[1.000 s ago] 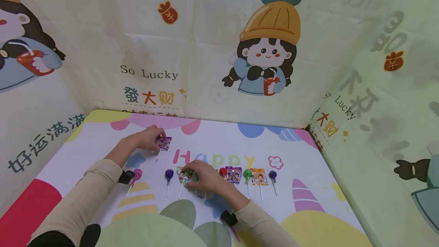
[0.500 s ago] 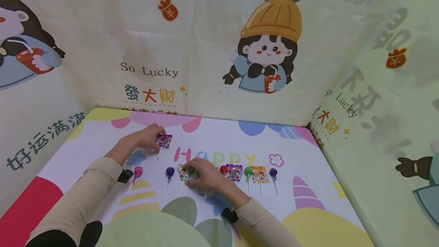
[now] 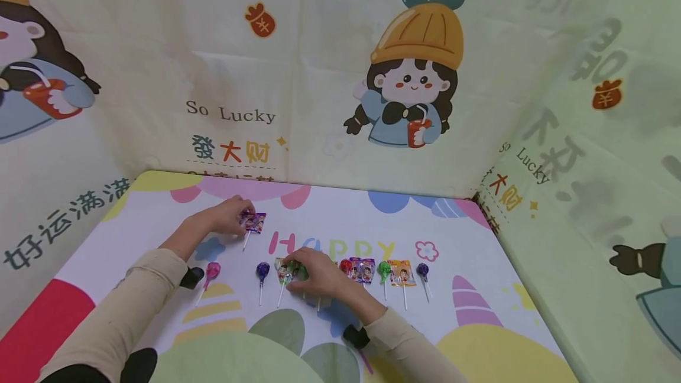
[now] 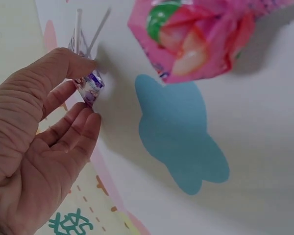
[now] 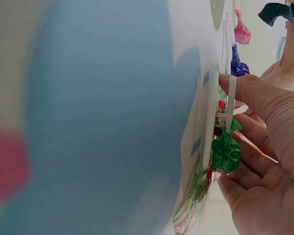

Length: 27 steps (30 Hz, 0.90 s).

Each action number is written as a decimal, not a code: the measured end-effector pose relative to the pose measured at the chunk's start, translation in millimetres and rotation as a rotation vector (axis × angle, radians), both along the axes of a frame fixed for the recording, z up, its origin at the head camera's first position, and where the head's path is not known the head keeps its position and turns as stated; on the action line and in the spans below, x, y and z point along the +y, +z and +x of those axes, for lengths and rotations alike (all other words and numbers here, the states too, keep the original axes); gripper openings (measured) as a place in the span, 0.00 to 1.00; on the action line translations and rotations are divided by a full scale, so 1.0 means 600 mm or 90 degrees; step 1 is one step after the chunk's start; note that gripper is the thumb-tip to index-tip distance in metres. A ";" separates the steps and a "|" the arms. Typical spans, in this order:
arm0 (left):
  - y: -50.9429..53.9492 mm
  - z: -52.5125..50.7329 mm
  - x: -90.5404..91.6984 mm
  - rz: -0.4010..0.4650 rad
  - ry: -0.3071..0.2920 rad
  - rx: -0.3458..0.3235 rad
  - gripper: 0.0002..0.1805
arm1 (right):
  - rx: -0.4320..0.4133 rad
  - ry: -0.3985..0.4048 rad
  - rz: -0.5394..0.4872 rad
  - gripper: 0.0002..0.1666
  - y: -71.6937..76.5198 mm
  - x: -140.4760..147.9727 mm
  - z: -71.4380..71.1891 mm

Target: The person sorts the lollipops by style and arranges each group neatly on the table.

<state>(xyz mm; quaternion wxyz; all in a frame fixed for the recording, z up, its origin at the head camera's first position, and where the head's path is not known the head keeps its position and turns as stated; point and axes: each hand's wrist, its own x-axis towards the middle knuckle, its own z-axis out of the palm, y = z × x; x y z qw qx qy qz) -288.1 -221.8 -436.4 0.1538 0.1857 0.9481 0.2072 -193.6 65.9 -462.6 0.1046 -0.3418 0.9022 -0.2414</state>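
Observation:
At the back left my left hand (image 3: 230,216) pinches a flat purple-wrapped lollipop (image 3: 255,222) between thumb and fingers, its white stick towards me. The left wrist view has that purple lollipop (image 4: 90,88) at the fingertips. My right hand (image 3: 319,273) reaches over the row of lollipops, thumb and forefinger around a lollipop in a clear, green-printed wrapper (image 3: 282,269). Under its fingers in the right wrist view hangs a round green lollipop (image 5: 226,152). The right hand partly hides the lollipops beneath it.
Left of the row lie a pink lollipop (image 3: 213,270) and a dark blue one (image 3: 262,270). To the right are a red lollipop (image 3: 346,266), a purple flat one (image 3: 363,270), a green one (image 3: 384,270), an orange one (image 3: 401,274) and another dark blue one (image 3: 422,269). Printed cloth walls (image 3: 319,75) enclose the table.
Only the head view shifts slightly up and down. Both hands and the lollipops keep their places on the table.

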 end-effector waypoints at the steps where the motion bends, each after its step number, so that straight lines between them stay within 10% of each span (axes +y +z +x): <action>1: 0.000 0.000 0.000 -0.001 0.001 -0.001 0.29 | -0.002 -0.001 -0.001 0.28 0.001 0.000 0.000; 27: 0.003 -0.003 0.005 -0.021 0.013 0.002 0.28 | 0.028 0.006 -0.039 0.29 0.025 0.000 -0.022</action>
